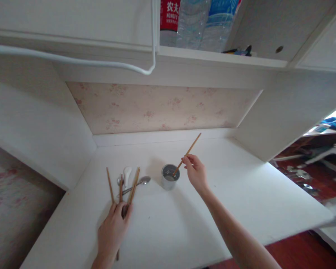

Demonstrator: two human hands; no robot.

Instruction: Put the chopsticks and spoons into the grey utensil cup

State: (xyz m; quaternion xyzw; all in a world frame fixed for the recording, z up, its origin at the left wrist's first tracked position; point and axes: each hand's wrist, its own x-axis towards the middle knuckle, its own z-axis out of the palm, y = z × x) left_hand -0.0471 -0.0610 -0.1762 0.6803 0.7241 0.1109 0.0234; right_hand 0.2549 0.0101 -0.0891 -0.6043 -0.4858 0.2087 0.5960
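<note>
My right hand (pixel 195 171) pinches a light wooden chopstick (pixel 194 142). It slants, with its lower end inside a grey metal cup (pixel 169 183) that has holes in its bottom. To the left, my left hand (pixel 114 222) is closed around several chopsticks (pixel 134 185) low over the white tabletop; they fan out beyond the fingers. Just past their tips lie a white soup spoon (pixel 127 175) and a metal spoon (pixel 145 180), partly crossed by the chopsticks. A second, smaller metal spoon (pixel 119 181) is mostly hidden behind them.
The white tabletop (pixel 240 198) is bounded by side panels and a flowered back wall (pixel 156 108). Overhead, a shelf (pixel 221 56) holds plastic bottles (pixel 194 22), and a white cable (pixel 100 61) hangs from the cabinet. Cluttered furniture stands beyond the right edge.
</note>
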